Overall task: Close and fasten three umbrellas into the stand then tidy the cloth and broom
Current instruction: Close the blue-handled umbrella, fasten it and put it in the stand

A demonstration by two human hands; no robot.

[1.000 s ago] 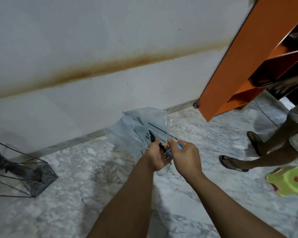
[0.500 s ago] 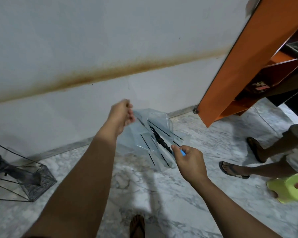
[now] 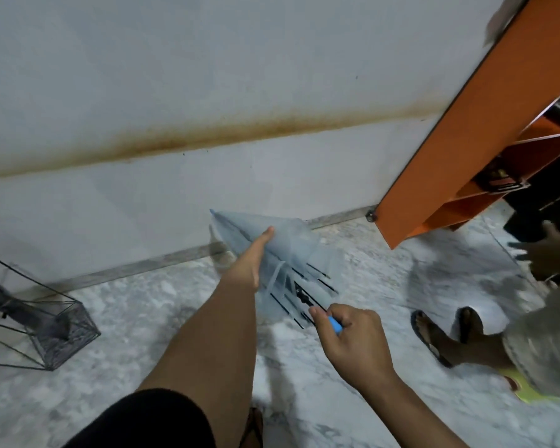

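We hold a translucent pale-blue umbrella point(image 3: 291, 250) out over the marble floor point(image 3: 149, 305), its folded canopy gathered into a loose cone that points up and away toward the white wall point(image 3: 207, 76). Our right hand point(image 3: 349, 337) grips the blue handle point(image 3: 334, 324) at the near end — the fingers curled round it, thumb on top, only a short stub of blue showing. Black ribs point(image 3: 314, 279) fan out from the shaft just above that hand. Our left hand point(image 3: 253, 257) lies along the left side of the canopy with the thumb stretched straight toward the tip; whether its other fingers wrap the plastic behind we cannot tell, since they are hidden.

At the far left a black wire stand point(image 3: 42, 321) sits on the floor near the wall, well apart from the umbrella, with something dark inside it — too blurred to name. A brown stain point(image 3: 207, 134) runs along the wall. An orange shelf unit point(image 3: 472, 130) leans into view at the upper right. Below it a second person's sandalled feet point(image 3: 434, 331) rest on the floor, their hand point(image 3: 543, 250) reaching near the shelves, and a yellow-green object point(image 3: 527, 391) peeks out at the right edge.
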